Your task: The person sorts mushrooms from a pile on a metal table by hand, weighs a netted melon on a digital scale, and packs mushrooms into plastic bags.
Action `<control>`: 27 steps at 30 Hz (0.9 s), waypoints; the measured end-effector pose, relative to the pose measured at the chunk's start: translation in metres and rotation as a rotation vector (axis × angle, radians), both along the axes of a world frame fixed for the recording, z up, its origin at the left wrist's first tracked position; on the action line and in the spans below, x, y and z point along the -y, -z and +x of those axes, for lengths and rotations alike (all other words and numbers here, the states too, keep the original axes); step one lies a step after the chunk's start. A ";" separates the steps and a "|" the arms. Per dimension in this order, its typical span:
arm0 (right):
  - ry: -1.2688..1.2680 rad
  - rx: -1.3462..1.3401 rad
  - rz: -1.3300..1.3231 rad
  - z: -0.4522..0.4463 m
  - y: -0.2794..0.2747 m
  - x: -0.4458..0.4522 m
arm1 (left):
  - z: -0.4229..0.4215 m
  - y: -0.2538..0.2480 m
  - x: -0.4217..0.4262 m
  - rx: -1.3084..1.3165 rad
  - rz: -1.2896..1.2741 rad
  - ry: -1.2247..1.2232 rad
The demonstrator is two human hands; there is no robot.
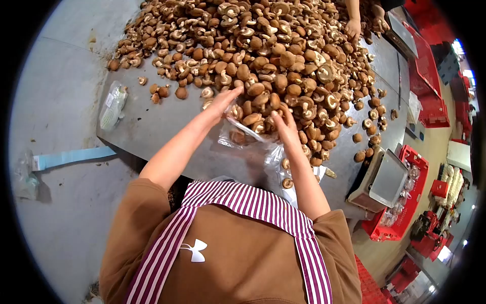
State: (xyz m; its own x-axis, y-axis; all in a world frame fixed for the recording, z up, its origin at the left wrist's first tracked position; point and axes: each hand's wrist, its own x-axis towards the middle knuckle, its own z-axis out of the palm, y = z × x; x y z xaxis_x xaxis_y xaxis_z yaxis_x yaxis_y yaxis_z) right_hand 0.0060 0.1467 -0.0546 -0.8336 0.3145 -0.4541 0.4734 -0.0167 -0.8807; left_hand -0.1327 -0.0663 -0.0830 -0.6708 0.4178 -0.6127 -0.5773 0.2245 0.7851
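Note:
A large heap of brown mushrooms (288, 61) covers the far part of a grey metal table (167, 126). At the heap's near edge, my left hand (225, 101) holds the rim of a clear plastic bag (230, 134) with its fingers at the mushrooms. My right hand (286, 124) is on the other side, curved around mushrooms at the bag's mouth. Several mushrooms lie between the two hands, and some show inside the bag. More clear plastic (275, 157) lies under my right forearm.
A netted pack (113, 106) lies at the table's left edge. At the right stand a scale (387, 177) and a red crate (395, 223) of packed bags. Another person's hands (353, 29) touch the heap at the far right, near a second scale (402, 35).

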 end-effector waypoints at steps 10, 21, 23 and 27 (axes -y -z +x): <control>-0.237 -0.122 0.338 0.000 -0.004 0.008 | 0.011 -0.013 -0.013 -0.433 -0.365 0.326; -0.546 -0.328 0.502 0.093 -0.055 0.034 | 0.144 -0.038 0.071 -0.805 -0.170 0.409; -0.540 -0.307 0.484 0.104 -0.051 0.038 | 0.153 -0.044 0.070 -0.386 -0.104 0.212; -0.378 -0.249 0.383 0.122 -0.032 0.042 | 0.163 -0.025 0.075 -0.509 0.027 0.018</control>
